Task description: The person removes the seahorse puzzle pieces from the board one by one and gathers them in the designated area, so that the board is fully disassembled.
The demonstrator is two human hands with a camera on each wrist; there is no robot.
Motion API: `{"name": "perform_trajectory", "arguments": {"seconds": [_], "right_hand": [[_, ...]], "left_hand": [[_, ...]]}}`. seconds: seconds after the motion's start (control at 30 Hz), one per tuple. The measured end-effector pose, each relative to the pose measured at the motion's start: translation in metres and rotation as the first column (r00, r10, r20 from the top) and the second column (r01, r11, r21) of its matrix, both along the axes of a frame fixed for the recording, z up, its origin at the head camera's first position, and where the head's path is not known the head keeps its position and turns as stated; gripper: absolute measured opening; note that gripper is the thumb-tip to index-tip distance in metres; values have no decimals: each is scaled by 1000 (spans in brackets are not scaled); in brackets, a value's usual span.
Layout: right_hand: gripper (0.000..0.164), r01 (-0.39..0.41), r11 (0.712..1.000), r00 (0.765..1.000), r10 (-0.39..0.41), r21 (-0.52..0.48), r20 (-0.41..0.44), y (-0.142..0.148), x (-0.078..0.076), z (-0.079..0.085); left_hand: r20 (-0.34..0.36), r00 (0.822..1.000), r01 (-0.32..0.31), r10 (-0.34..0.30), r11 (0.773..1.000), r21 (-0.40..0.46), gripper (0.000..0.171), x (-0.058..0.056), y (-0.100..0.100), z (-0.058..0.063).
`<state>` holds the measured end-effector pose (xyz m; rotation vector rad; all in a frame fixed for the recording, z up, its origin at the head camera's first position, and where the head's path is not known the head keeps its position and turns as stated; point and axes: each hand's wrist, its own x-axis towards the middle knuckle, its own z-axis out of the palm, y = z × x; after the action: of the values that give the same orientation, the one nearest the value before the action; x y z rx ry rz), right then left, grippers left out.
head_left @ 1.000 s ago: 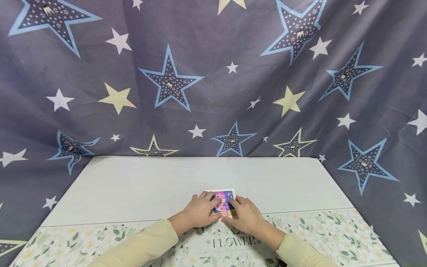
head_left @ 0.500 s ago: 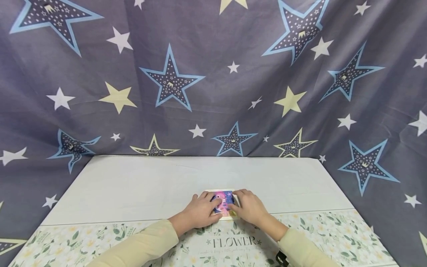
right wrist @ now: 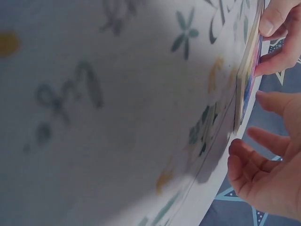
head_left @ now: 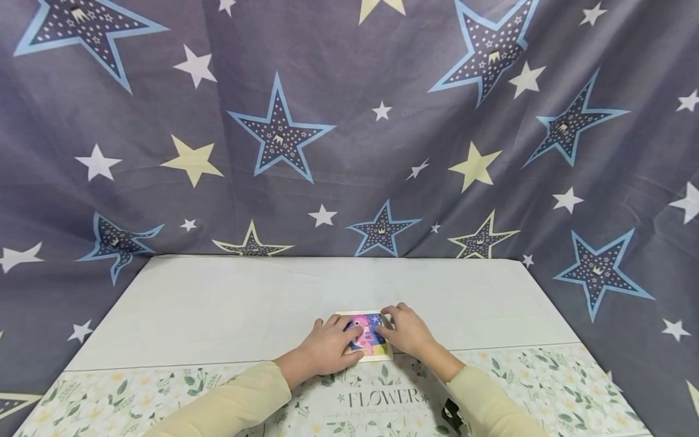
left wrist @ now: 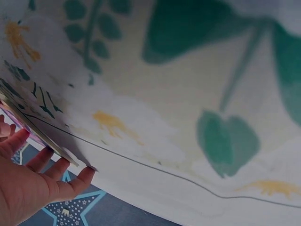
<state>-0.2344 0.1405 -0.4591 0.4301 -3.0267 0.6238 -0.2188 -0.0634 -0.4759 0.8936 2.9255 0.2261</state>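
Note:
A small square picture puzzle with a pale wooden rim lies flat mid-table in the head view. Its picture shows a pink sea creature, perhaps a seahorse, on blue. My left hand holds the left part, thumb at the near edge and fingers over the board; in the left wrist view that hand lies along the board's edge. At the right edge hovers my right hand, fingers loosely bent. The right wrist view has this hand with slight gaps between most fingertips and the board.
The table is white at the back, with a floral cloth lettered "FLOWER" in front. A dark curtain printed with stars hangs behind and at the sides. Something black shows beside the right sleeve.
My right hand has drawn back to the right from the puzzle's face, uncovering its right edge. The left hand stays in place, and the puzzle has hardly moved.

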Motion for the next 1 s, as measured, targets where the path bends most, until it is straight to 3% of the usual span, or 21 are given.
{"name": "perform_trajectory", "arguments": {"seconds": [0.6,1.0], "right_hand": [[42,13,1000,997,-12,-12,73,-5,-5,-7],[43,25,1000,997,-24,-18,71,-8,-9,-11]], "left_hand": [[6,1000,-1,1,1000,-3,58,0,-1,0],[14,1000,-5,5,1000,0,59,0,-1,1]]}}
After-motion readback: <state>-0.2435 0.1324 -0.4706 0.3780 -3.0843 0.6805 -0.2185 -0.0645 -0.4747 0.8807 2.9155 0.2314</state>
